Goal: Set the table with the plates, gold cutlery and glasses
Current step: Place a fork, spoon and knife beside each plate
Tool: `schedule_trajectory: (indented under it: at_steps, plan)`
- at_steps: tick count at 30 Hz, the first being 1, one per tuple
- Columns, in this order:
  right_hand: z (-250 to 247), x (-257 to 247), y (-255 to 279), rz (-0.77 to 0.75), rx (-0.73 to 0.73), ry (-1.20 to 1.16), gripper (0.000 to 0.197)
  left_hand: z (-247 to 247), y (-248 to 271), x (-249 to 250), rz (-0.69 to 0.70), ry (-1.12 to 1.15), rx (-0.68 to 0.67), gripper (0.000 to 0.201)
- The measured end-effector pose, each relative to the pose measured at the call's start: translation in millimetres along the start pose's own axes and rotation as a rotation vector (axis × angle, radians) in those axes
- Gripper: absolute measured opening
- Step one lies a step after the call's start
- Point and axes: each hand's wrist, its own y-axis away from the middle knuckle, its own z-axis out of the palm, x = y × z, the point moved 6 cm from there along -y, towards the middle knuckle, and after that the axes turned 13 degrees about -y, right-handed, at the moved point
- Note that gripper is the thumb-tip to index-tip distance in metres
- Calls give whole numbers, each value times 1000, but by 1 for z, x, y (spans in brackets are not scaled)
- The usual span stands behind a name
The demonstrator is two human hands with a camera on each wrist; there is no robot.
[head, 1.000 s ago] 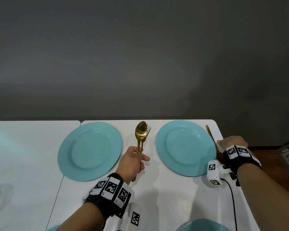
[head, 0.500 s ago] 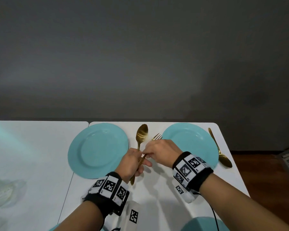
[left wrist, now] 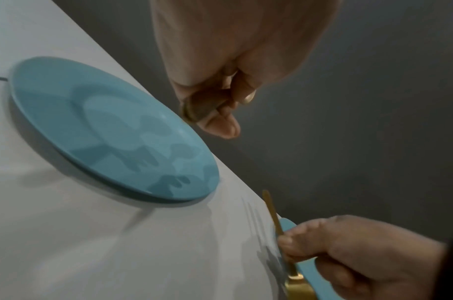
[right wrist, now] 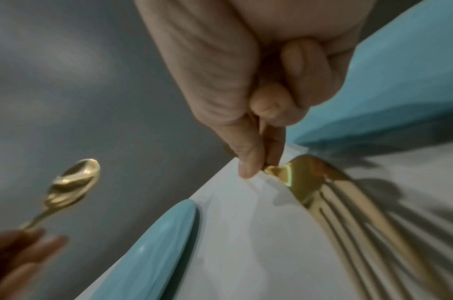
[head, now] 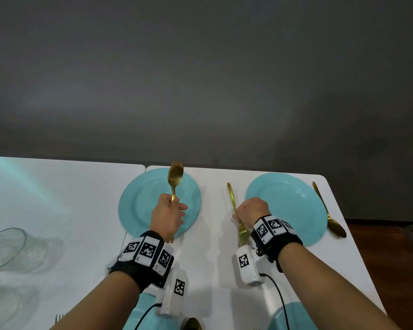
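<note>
Two hands, one piece of cutlery each

Two full plates lie on the tabletop (head: pixel 224 270), with two more plate edges near. Left hand (head: pixel 168 216) holds a spoon (head: pixel 175 177) above the left plate (head: pixel 138 208). Right hand (head: pixel 252 211) has since pulled the fork (head: pixel 239 222) from the left hand's grip, pinching it beside the right plate (head: pixel 293 203). Another spoon (head: pixel 329 213) lies right of it.
</note>
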Motion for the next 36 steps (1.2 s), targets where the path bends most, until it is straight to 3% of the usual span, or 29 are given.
schedule_trajectory:
  at_steps: [3,8,18,36]
  plan:
    - [10,1,-13,110,28,-8,40,-1,-1,0,10,-16,-28,14]
    - [15,1,-24,185,106,-112,22,-4,-1,-1,15,-8,-55,11]
    - [5,-6,-27,123,333,-147,16,-11,1,-15,23,11,-64,12]
    - [-4,-17,-25,76,356,-109,20,-11,-3,-24,-6,8,-104,9]
